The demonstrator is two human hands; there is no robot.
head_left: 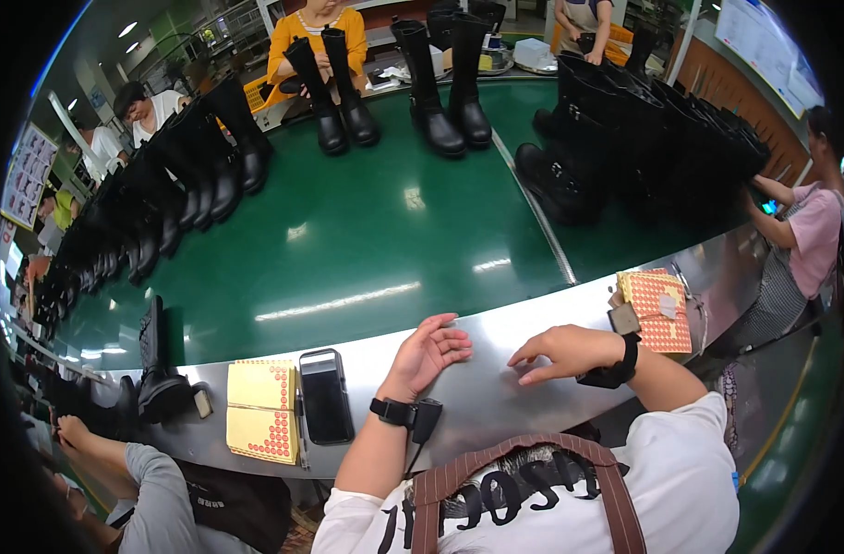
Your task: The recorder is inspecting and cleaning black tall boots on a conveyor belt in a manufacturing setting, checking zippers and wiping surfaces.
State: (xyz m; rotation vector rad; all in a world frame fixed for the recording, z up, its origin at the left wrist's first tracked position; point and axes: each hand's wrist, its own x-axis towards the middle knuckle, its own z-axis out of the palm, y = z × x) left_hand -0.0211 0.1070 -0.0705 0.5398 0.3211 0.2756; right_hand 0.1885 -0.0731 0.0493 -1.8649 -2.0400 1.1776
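Observation:
My left hand (430, 354) hovers over the steel ledge with its palm turned up, fingers loosely curled and apart, holding nothing. To its right, my right hand (570, 355) is also bare, thumb and fingers spread and pointing left. Both wrists carry black straps with small devices. Left of my left hand lie a black phone (325, 395) and a stack of yellow cards with red round stickers (262, 410), bound by a band. Beyond my right wrist sits a stack of red-patterned sheets (660, 312), with a small greyish block (624, 319) at its edge.
A green conveyor belt (367, 222) runs past the steel ledge (496, 342). Black boots stand along it: a row at left (200, 175), two pairs at the far side (440, 102), a dense group at right (616, 138). Several co-workers stand or sit around; one sleeve (168, 489) is close at left.

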